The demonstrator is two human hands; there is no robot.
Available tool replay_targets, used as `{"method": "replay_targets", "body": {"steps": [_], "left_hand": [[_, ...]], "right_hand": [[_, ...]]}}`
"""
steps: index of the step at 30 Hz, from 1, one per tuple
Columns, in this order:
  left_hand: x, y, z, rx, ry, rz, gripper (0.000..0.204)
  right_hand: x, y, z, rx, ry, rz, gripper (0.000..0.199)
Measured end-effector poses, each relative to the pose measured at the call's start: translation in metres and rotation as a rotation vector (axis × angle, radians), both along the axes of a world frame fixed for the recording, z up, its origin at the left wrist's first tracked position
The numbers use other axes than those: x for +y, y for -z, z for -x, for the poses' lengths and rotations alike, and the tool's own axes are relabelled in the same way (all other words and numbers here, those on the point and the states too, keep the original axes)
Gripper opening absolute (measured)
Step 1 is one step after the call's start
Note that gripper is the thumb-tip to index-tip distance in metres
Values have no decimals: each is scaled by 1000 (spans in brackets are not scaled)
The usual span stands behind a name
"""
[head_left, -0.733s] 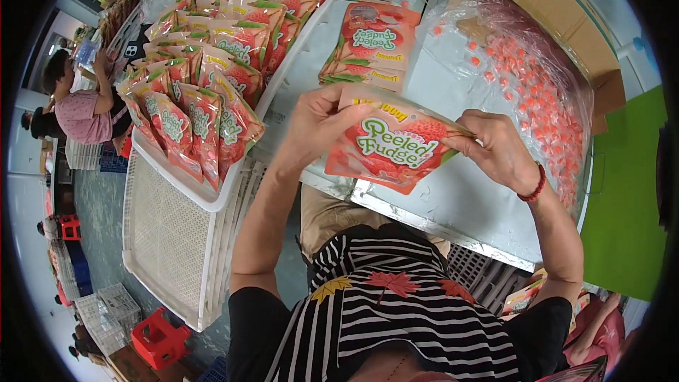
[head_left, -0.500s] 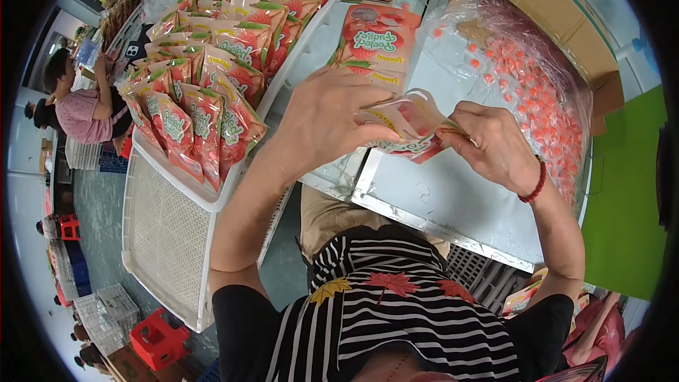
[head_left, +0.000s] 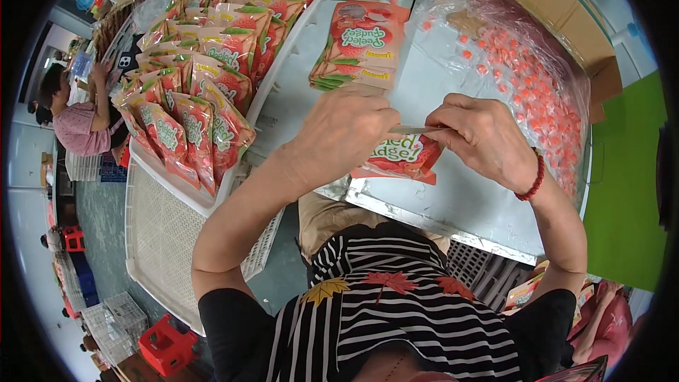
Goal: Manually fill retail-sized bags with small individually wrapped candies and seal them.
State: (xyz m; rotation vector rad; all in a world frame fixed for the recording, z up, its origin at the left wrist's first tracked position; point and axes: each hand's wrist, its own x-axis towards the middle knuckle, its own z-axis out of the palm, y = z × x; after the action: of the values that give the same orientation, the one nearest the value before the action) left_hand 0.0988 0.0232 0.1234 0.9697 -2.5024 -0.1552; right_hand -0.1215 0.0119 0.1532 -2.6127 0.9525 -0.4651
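Note:
Between my hands hangs a pink candy pouch [head_left: 404, 159] with green and white lettering, above the table's front edge. Its top edge is drawn straight and looks pressed together. My left hand [head_left: 345, 127] is closed on the left end of that edge, and my right hand [head_left: 482, 136] pinches the right end. The fingertips are partly hidden behind the knuckles. Just beyond my left hand lie several flat pouches [head_left: 364, 35] in an overlapping stack. Right of my right hand, small wrapped red candies [head_left: 537, 110] are heaped on clear plastic.
A white tray [head_left: 212, 201] of upright filled pouches [head_left: 166, 131] stands on the left, above a white plastic crate [head_left: 166, 240]. An open cardboard box [head_left: 552, 0] borders the candies at the far right. A person [head_left: 78, 117] works at the far left, near a red stool [head_left: 166, 345].
The pouch's mouth was spread open between my hands; now its top edge is pulled taut and flat. My right hand has shifted slightly left, and the camera view has turned slightly.

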Motion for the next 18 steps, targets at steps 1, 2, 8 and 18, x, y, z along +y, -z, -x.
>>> {"method": "replay_targets", "body": {"steps": [1,2,8,18], "left_hand": [[0,2,1,-1,1,-1,16],[-1,4,1,77,-10,-13,16],[-4,15,0,116,-7,53,15],[-5,38,9,120,28,107,11]], "right_hand": [[0,2,1,-11,-7,9,8],[0,3,2,-22,-11,17,8],[0,10,10,-25,36,38,7],[4,14,13,70,76,104,9]]}}
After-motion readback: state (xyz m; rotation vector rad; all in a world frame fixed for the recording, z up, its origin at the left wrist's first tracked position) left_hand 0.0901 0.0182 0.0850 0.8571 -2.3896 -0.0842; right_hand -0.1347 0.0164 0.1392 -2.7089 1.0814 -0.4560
